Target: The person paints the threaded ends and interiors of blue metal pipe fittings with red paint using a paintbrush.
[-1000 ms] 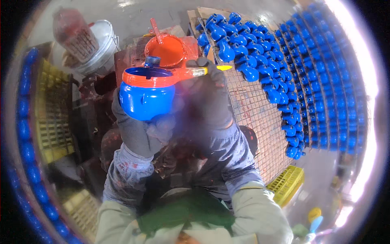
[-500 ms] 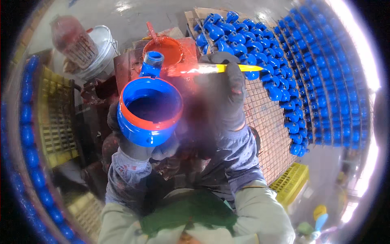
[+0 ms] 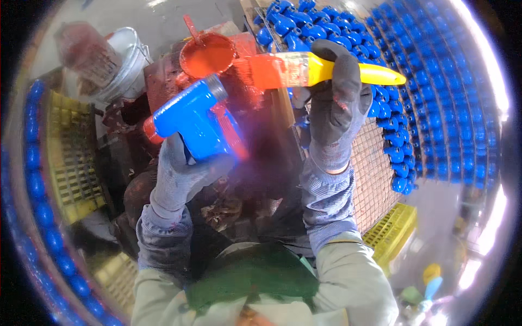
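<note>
A blue water meter body (image 3: 190, 122) lies tilted on its side in my gloved left hand (image 3: 187, 171), which grips it from below. Its threaded pipe end points up and right, a red-coated end sits at the left, and its wide mouth with a red rim faces right, so the inside is hidden. In my gloved right hand (image 3: 342, 100) is a flat paintbrush (image 3: 296, 69) with a yellow handle, held level. Its red-loaded bristles point left, apart from the blue body. A round pot of red paint (image 3: 204, 57) stands just beyond, left of the bristles.
Rows of blue meter bodies (image 3: 321, 27) cover a wire mesh rack (image 3: 375, 157) at the right, with more stacked beyond. A white bucket (image 3: 128, 65) holding a red-stained container stands far left. Yellow crates (image 3: 73, 157) are at the left and a yellow crate (image 3: 389, 233) lower right.
My left hand has turned the meter body from mouth-up onto its side. My right hand has moved right and up with the brush, away from the body.
</note>
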`<state>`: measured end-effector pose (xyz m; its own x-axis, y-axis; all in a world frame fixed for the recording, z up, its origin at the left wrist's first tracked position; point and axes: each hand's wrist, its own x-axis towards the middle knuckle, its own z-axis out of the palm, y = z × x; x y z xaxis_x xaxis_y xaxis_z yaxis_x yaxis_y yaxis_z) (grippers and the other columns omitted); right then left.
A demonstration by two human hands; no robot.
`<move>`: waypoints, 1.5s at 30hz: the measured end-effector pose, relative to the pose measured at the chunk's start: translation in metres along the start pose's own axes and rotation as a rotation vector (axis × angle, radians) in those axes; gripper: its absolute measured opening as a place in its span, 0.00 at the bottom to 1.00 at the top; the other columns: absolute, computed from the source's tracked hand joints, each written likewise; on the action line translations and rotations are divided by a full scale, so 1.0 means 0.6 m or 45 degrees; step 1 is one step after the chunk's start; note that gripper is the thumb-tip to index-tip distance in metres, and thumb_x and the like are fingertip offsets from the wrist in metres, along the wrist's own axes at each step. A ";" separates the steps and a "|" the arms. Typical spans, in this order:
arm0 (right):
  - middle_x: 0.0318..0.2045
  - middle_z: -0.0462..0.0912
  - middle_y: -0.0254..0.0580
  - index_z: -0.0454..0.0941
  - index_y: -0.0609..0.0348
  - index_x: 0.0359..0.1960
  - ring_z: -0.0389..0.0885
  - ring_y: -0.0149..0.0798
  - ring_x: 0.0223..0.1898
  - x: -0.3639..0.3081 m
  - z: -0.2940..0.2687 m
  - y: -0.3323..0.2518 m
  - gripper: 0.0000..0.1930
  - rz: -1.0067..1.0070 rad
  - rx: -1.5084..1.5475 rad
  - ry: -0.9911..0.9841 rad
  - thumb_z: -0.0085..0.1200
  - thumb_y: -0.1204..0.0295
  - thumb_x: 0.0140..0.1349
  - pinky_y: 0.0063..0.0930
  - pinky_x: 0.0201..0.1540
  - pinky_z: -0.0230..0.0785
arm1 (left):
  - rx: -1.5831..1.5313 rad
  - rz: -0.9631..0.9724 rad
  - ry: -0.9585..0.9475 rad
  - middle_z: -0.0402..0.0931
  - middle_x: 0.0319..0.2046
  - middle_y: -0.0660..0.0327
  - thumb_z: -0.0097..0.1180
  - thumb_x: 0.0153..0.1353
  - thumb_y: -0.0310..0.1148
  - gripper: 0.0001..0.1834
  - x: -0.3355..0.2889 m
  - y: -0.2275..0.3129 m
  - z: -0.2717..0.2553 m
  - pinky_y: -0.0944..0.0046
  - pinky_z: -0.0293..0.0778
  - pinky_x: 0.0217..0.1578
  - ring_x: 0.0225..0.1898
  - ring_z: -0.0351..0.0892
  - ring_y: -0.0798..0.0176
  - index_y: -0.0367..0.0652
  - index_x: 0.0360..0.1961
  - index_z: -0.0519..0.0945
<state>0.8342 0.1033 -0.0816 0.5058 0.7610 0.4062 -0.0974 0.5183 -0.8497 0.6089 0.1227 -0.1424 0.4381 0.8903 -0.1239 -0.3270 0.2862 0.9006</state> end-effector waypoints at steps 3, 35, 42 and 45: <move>0.28 0.80 0.36 0.77 0.67 0.42 0.75 0.25 0.23 -0.005 0.003 -0.003 0.14 0.053 -0.040 0.149 0.56 0.68 0.60 0.18 0.23 0.66 | 1.163 0.234 -0.074 0.77 0.39 0.56 0.74 0.41 0.37 0.36 0.002 0.002 0.009 0.59 0.76 0.42 0.40 0.80 0.56 0.39 0.51 0.71; 0.36 0.82 0.45 0.81 0.62 0.36 0.81 0.44 0.37 -0.029 0.031 0.083 0.11 -0.674 -0.871 -0.291 0.58 0.77 0.49 0.34 0.42 0.75 | -0.718 -0.286 0.110 0.69 0.47 0.44 0.53 0.57 0.45 0.34 0.031 -0.032 -0.031 0.59 0.74 0.28 0.32 0.76 0.50 0.35 0.60 0.61; 0.39 0.80 0.49 0.73 0.67 0.45 0.81 0.38 0.40 0.001 -0.004 0.114 0.13 -0.784 -1.307 -0.229 0.50 0.72 0.61 0.23 0.39 0.77 | -1.262 -0.573 -0.160 0.63 0.50 0.29 0.45 0.61 0.56 0.40 0.021 -0.037 -0.012 0.57 0.73 0.15 0.24 0.76 0.37 0.35 0.63 0.56; 0.43 0.78 0.47 0.69 0.66 0.51 0.81 0.37 0.40 0.009 -0.025 0.125 0.19 0.453 0.741 -0.003 0.49 0.63 0.66 0.24 0.37 0.79 | -1.665 -0.860 -1.107 0.59 0.51 0.25 0.47 0.63 0.51 0.38 0.022 -0.025 0.010 0.57 0.74 0.17 0.25 0.75 0.35 0.34 0.63 0.53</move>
<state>0.8424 0.1405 -0.1483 0.3560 0.9244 0.1369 -0.7029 0.3615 -0.6126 0.6244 0.1283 -0.1550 0.9243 0.1842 0.3344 -0.1281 0.9748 -0.1828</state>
